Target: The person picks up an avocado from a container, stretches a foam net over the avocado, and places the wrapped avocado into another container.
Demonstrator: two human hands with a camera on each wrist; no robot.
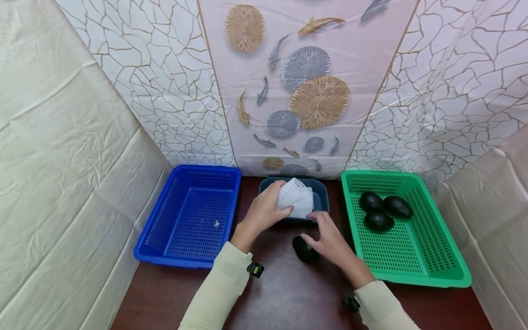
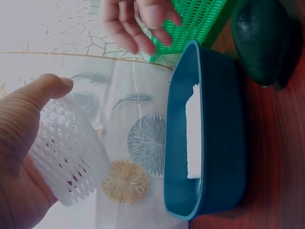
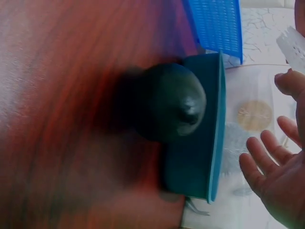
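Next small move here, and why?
Probably lower the right hand to grip the loose avocado: that hand looks empty, the avocado lies within easy reach before the teal container, and the left hand holds a white foam net.

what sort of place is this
Probably a small packing or sorting station, though a staged setup is possible: a blue basket and a green basket flank the person's work, dark avocados lie in the green one, and the left hand holds a white foam net.
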